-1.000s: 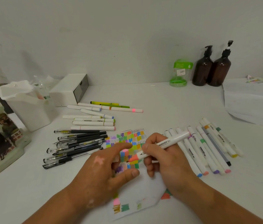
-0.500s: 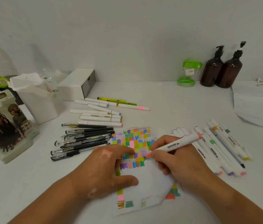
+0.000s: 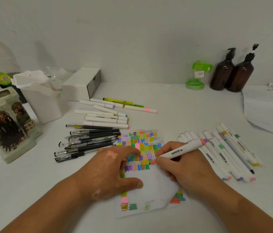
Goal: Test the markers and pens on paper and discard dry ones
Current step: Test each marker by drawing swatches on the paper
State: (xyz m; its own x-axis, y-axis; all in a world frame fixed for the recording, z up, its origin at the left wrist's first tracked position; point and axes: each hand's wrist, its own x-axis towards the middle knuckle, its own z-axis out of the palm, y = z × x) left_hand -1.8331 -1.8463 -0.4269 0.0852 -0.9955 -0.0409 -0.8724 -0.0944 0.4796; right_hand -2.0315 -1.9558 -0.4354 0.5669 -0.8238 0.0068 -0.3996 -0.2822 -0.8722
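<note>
Marker under test: a white-barrelled marker (image 3: 181, 151) with an orange band near its rear end, slanting up to the right. Its orange tip (image 3: 153, 162) is down at the sheet of paper (image 3: 151, 187), at the near right edge of the swatch grid (image 3: 142, 145).
Paper: lies on the table (image 3: 174, 105) between the two hands. The far half is packed with coloured patches and the near part is mostly blank.
Right hand (image 3: 187, 172): pinches the marker low on the barrel, thumb and forefinger curled round it in a writing grip. The other fingers are tucked under, and the heel seems to rest on the sheet.
Left hand (image 3: 109, 172): spread and flat, holding nothing. Its fingers press the sheet's left side and the thumb stretches across the blank part.
Doing the step well: make a few short, firm strokes on bare paper beside the last patch, not over old colour, so a faint line cannot hide. Keep the left hand's weight on the sheet so it does not slide under the tip.
What to judge: an even, full orange means keep — a pale or scratchy trace means discard.
Other stock: a row of markers (image 3: 223, 153) lies just beside the right hand. Black pens (image 3: 88, 143) and more white markers (image 3: 105, 120) lie to the left.
Discard spot: perhaps the white bin (image 3: 43, 100) at far left, though I cannot tell.
</note>
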